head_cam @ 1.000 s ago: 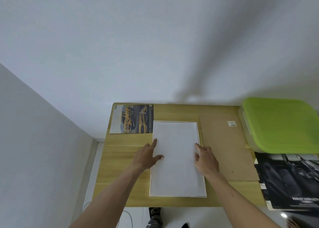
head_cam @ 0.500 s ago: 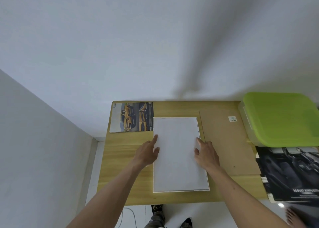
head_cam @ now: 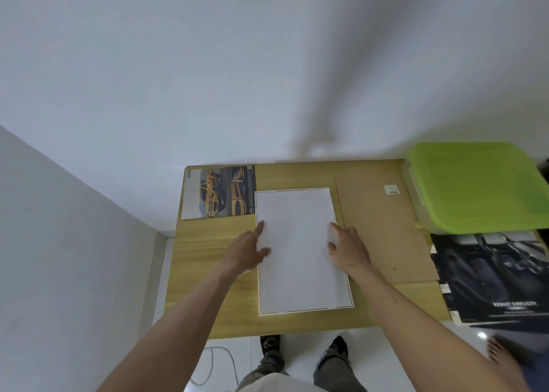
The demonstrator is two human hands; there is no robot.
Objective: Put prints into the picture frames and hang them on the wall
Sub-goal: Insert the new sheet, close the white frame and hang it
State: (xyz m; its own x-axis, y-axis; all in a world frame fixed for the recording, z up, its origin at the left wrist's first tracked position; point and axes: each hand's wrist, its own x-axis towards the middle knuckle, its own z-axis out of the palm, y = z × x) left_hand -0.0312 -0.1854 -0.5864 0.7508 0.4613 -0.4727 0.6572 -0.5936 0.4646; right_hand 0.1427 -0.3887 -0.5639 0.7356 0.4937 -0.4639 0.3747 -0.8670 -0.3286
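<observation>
Landmark: the white sheet (head_cam: pixel 301 250), lying flat on the table (head_cam: pixel 208 273), long side running away from me, inside a thin white frame (head_cam: pixel 306 311) whose edge shows round it.

Far left of the sheet, a cable (head_cam: pixel 214 368) on the floor below the table edge. Left of the sheet's far corner, touching it or just beside, I see a car print (head_cam: pixel 218 192), yellow cars, flat on the wood.

Left hand (head_cam: pixel 248 250) rests on the sheet's left edge: fingers straight, forefinger pointing away, thumb laid on the paper. Nothing gripped.

Right hand (head_cam: pixel 349 250) rests on the sheet's right edge, fingers loosely spread, tips on the paper. Nothing gripped either.

Right of the sheet, a brown board (head_cam: pixel 383 231), flat, small label at its far corner. Further right, a box with a green lid (head_cam: pixel 478 186); nearer me, a dark poster (head_cam: pixel 490 276) overhanging the table edge.
</observation>
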